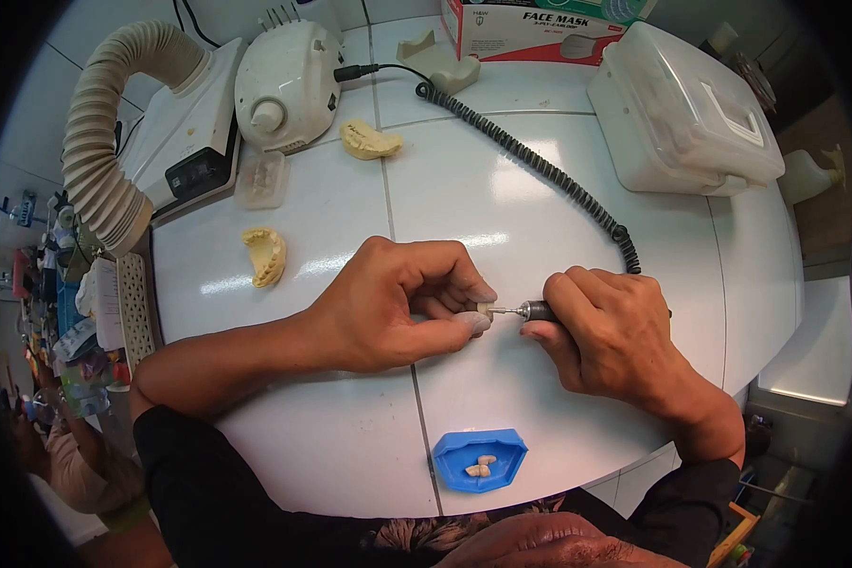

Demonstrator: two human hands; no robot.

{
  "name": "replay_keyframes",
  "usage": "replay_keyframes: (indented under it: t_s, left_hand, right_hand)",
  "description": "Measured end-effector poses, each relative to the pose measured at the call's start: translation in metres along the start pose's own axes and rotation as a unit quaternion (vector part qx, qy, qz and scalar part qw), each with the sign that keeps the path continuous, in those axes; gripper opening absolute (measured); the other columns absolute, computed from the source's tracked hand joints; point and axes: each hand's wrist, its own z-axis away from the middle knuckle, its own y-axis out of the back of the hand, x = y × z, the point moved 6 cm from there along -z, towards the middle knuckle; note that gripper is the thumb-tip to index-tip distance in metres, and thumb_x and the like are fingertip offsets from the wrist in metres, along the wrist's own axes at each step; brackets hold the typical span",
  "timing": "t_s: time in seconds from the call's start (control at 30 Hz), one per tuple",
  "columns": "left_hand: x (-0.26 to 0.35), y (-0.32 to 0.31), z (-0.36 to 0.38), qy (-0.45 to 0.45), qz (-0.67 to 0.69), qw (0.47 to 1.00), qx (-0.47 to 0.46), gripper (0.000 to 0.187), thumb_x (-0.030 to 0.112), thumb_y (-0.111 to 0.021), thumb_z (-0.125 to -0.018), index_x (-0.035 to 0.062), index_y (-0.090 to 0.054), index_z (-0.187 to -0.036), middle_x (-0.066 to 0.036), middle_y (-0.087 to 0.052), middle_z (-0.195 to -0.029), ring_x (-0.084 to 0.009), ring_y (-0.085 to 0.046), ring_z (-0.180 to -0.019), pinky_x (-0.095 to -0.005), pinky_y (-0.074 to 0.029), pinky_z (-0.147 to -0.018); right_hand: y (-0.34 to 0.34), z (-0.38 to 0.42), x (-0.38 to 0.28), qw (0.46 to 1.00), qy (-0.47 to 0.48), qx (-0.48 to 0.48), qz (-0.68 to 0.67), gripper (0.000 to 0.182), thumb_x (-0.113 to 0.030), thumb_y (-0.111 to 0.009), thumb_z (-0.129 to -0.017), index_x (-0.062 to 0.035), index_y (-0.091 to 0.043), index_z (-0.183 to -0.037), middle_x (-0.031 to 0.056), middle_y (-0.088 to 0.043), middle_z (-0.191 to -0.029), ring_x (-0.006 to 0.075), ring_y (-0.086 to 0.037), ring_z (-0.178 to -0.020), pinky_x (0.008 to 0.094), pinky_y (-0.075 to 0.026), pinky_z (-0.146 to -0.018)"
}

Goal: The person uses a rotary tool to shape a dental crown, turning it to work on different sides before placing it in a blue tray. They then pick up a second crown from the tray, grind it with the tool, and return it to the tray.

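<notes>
**Rotary handpiece (538, 311) aimed at tooth-coloured piece (484, 309)**

The left hand (398, 308) pinches the piece between thumb and fingertips, over the middle of the tiled worktop (341, 426). The right hand (608, 327) grasps the handpiece, its bur (507, 310) meeting the piece. Behind, a red-and-white carton (530, 40) reads "FACE MASK", a smaller line beneath beginning "3-PLY". Dark marks on the farther dental cast (371, 142) are illegible.

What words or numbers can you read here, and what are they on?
"FACE MASK": on the red-and-white face mask box.
"3-PLY EARLOOP", probably: beneath that, on the same box.
The box's other small print: too small to read surely.
Marks on the upper yellow dental cast: too blurred.
Marks on the dark panel: too small.
</notes>
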Motion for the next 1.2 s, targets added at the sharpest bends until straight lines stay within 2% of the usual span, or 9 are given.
replay_keyframes:
  t_s: [0.07, 0.17, 0.47, 0.87, 1.2]
  left_hand:
    - [0.0009, -0.0001, -0.0002, -0.001, 0.003, 1.000, -0.001, 0.018, 0.006, -0.083, -0.097, -0.0049, -0.075, -0.108, -0.009, -0.080, -0.095, -0.0113, -0.078, -0.090, -0.0273, -0.066, -0.080]
    - [0.0052, 0.0011, 0.0002, 0.005, -0.021, 0.999, -0.033, 0.017, 0.000, -0.078, -0.100, -0.0058, -0.074, -0.115, -0.014, -0.083, -0.106, -0.0155, -0.081, -0.099, -0.0270, -0.066, -0.087]
    - [0.0037, 0.0002, 0.0004, 0.008, -0.010, 0.999, -0.043, 0.016, 0.002, -0.079, -0.102, -0.0048, -0.073, -0.115, -0.013, -0.083, -0.106, -0.0149, -0.082, -0.098, -0.0259, -0.064, -0.084]
    - [0.0005, -0.0022, 0.0003, 0.056, 0.036, 0.997, -0.051, 0.015, -0.001, -0.078, -0.104, -0.0063, -0.072, -0.117, -0.015, -0.082, -0.109, -0.0174, -0.081, -0.103, -0.0303, -0.065, -0.092]
    - [0.0004, -0.0028, -0.0003, 0.050, 0.014, 0.997, -0.056, 0.014, -0.003, -0.076, -0.104, -0.0069, -0.073, -0.117, -0.015, -0.082, -0.108, -0.0173, -0.081, -0.101, -0.0307, -0.066, -0.093]
  right_hand:
    - [-0.0004, 0.0002, 0.0006, 1.000, 0.002, 0.000, 0.000, 0.039, -0.039, -0.079, -0.103, -0.0086, -0.060, -0.088, 0.0050, -0.059, -0.070, 0.0227, -0.065, -0.055, 0.0379, -0.045, -0.047]
    - [0.0007, -0.0003, -0.0014, 1.000, 0.011, -0.004, 0.007, 0.040, -0.039, -0.079, -0.103, -0.0084, -0.059, -0.087, 0.0050, -0.059, -0.070, 0.0230, -0.065, -0.055, 0.0380, -0.045, -0.047]
    - [-0.0011, 0.0005, 0.0008, 1.000, -0.012, -0.010, 0.009, 0.040, -0.040, -0.079, -0.103, -0.0084, -0.059, -0.088, 0.0046, -0.058, -0.071, 0.0234, -0.065, -0.055, 0.0384, -0.045, -0.046]
    - [-0.0016, 0.0009, 0.0005, 1.000, 0.001, -0.005, 0.004, 0.039, -0.039, -0.079, -0.102, -0.0087, -0.060, -0.088, 0.0045, -0.058, -0.070, 0.0231, -0.065, -0.055, 0.0381, -0.045, -0.047]
    - [-0.0023, 0.0014, 0.0007, 1.000, 0.005, -0.001, 0.005, 0.041, -0.041, -0.078, -0.103, -0.0084, -0.059, -0.088, 0.0047, -0.058, -0.071, 0.0233, -0.064, -0.055, 0.0382, -0.045, -0.047]
